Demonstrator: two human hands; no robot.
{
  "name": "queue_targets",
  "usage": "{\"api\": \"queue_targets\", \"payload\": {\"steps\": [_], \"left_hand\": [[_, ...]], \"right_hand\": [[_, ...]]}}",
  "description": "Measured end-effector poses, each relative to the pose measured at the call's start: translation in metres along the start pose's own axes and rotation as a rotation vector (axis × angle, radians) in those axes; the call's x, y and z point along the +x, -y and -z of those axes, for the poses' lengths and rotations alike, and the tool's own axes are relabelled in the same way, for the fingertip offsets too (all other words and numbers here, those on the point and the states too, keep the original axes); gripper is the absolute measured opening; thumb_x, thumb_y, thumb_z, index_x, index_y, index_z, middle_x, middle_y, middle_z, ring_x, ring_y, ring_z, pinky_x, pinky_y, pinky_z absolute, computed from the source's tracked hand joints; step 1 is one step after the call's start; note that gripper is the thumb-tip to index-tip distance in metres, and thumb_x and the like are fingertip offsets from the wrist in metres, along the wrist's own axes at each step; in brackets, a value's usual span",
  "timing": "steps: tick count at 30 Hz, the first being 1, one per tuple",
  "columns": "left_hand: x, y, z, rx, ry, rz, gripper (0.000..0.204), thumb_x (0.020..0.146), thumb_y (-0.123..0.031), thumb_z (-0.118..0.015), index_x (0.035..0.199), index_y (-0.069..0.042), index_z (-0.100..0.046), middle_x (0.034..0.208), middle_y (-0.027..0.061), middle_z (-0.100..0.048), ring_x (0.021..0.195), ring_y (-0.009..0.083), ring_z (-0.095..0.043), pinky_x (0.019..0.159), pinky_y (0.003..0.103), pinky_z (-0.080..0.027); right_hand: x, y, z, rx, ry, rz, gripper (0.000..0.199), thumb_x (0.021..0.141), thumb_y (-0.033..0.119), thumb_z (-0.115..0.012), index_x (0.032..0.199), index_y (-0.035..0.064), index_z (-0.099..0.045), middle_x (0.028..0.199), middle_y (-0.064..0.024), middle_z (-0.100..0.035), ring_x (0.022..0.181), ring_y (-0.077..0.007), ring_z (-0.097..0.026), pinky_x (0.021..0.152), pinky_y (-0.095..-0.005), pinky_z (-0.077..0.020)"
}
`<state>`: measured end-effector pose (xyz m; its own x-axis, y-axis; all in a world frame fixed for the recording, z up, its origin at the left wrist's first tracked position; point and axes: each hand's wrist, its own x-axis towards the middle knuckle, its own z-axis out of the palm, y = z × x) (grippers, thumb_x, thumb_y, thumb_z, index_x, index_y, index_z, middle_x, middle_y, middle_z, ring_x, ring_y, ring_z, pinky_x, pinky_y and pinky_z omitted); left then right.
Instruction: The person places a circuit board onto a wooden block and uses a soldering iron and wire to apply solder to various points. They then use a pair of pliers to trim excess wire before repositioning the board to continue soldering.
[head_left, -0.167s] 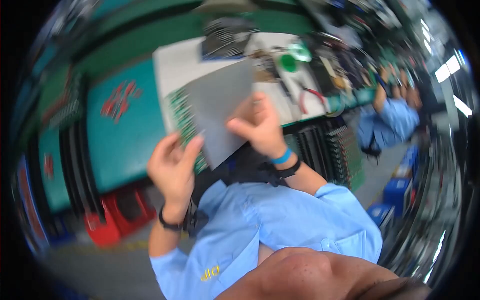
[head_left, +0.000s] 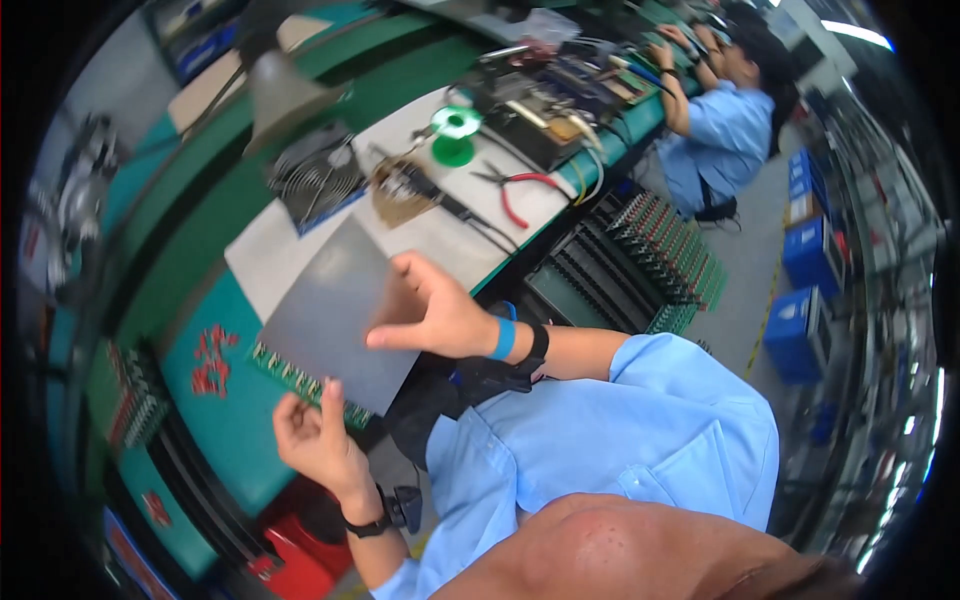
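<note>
A flat grey sheet (head_left: 335, 310) covers most of a green circuit board (head_left: 283, 372), whose row of small parts shows along the lower left edge. My left hand (head_left: 318, 440) pinches that lower edge, with the thumb on top and the fingers beneath. My right hand (head_left: 450, 318) grips the sheet's right side, its thumb lying across the grey face and its fingers curled at the edge. Sheet and board are tilted together in front of me, over the front of the bench. What lies between sheet and board is hidden.
On the white mat (head_left: 415, 245) are red-handled pliers (head_left: 520, 185), a green solder spool (head_left: 453, 138), and a fan (head_left: 318, 178). Small red parts (head_left: 212, 362) lie on the green bench at left. Racks of boards (head_left: 665, 245) stand right. A co-worker (head_left: 715, 125) sits beyond.
The view has swung round, so the bench and co-worker appear shifted and turned. In the picture, both hands and the sheet sit farther left and lower, still held.
</note>
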<state>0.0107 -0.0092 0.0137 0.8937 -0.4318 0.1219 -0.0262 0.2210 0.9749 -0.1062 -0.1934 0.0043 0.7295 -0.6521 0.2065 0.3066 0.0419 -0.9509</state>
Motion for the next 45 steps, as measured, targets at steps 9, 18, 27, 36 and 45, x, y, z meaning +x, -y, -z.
{"api": "queue_targets", "payload": {"steps": [9,18,27,36,45], "left_hand": [[0.009,0.0,-0.011,0.021,0.118,-0.005,0.027,0.092,0.007,-0.078,0.114,0.001,-0.064,0.104,0.0092,-0.072,0.091,0.0122,-0.067,0.085,0.025,-0.054],[0.046,-0.002,-0.005,0.061,0.276,-0.105,0.019,0.108,-0.021,-0.064,0.111,-0.002,-0.064,0.103,0.0068,-0.072,0.073,0.0035,-0.053,0.062,0.018,-0.039],[0.104,-0.011,0.004,0.051,0.673,0.326,0.028,0.111,-0.029,-0.058,0.108,-0.002,-0.064,0.115,0.0147,-0.074,0.098,0.0135,-0.067,0.074,0.023,-0.052],[0.135,0.002,0.011,0.425,0.918,0.176,0.025,0.098,-0.006,-0.071,0.118,0.008,-0.075,0.135,0.0238,-0.07,0.123,0.0267,-0.067,0.107,0.037,-0.051],[0.11,0.002,0.008,0.661,0.812,0.001,0.023,0.091,0.0,-0.076,0.114,0.004,-0.079,0.128,0.0194,-0.074,0.115,0.0251,-0.072,0.097,0.033,-0.056]], "right_hand": [[0.005,0.035,0.03,0.058,0.212,-0.15,0.036,0.083,0.009,-0.09,0.11,0.0016,-0.066,0.102,-0.0048,-0.075,0.098,-0.013,-0.07,0.092,-0.0304,-0.0547],[0.017,0.044,0.041,-0.18,0.13,0.223,0.019,0.079,0.007,-0.089,0.09,0.0033,-0.073,0.095,-0.0039,-0.078,0.087,-0.0129,-0.071,0.083,-0.0295,-0.0555],[0.028,0.032,0.057,-0.585,0.165,0.815,0.025,0.078,0.007,-0.083,0.1,0.0058,-0.072,0.1,-0.0064,-0.075,0.088,-0.0264,-0.072,0.074,-0.0362,-0.0593],[0.022,0.017,0.049,-0.89,0.218,1.02,0.021,0.076,0.008,-0.074,0.096,0.0124,-0.07,0.099,0.0004,-0.071,0.095,-0.0215,-0.07,0.074,-0.0361,-0.059],[-0.016,0.001,0.022,-1.039,0.272,0.735,0.029,0.071,0.007,-0.075,0.099,0.0087,-0.069,0.11,-0.0041,-0.069,0.106,-0.0263,-0.068,0.08,-0.0344,-0.0576]]}}
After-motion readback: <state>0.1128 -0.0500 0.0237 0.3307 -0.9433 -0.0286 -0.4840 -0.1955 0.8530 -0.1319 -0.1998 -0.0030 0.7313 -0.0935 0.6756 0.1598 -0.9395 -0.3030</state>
